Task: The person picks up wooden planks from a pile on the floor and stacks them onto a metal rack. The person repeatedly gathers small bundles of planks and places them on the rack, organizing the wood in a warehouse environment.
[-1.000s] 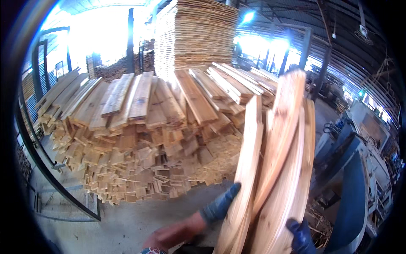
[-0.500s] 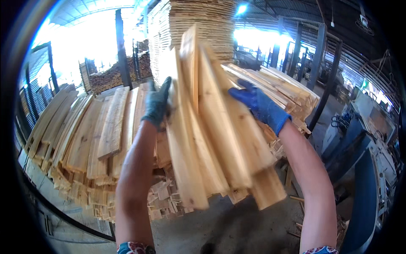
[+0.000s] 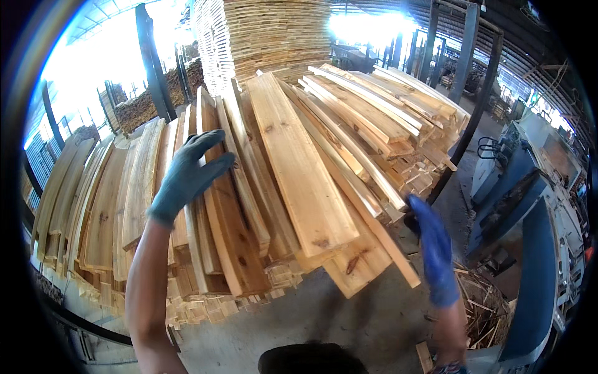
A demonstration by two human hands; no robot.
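My left hand [image 3: 192, 176], in a teal glove, reaches over the middle of a wide pile of pale boards. Its thumb and fingers are apart, above or lightly touching a board standing on edge [image 3: 232, 234]; contact is hard to tell. Beside it, a flat wide board [image 3: 303, 171] lies slanted across the others, and a knotty board [image 3: 358, 262] juts out below its near end. My right hand [image 3: 434, 252], in a blue glove and slightly blurred, hangs off the right side of the pile, near the ends of some narrow strips [image 3: 389, 187]. Its fingers look stretched out, holding nothing visible.
More boards lie fanned out on the left [image 3: 106, 212] and at the back right [image 3: 374, 112]. Behind rises a tall stack of boards [image 3: 280, 43]. A dark post [image 3: 470, 131] and blue-grey machinery [image 3: 529, 249] stand right. Wood scraps [image 3: 486, 311] litter the floor.
The bundle of boards held up between both hands now rests on the pile, spread out. My left hand has moved left and down, my right hand right and down, both away from the bundle.
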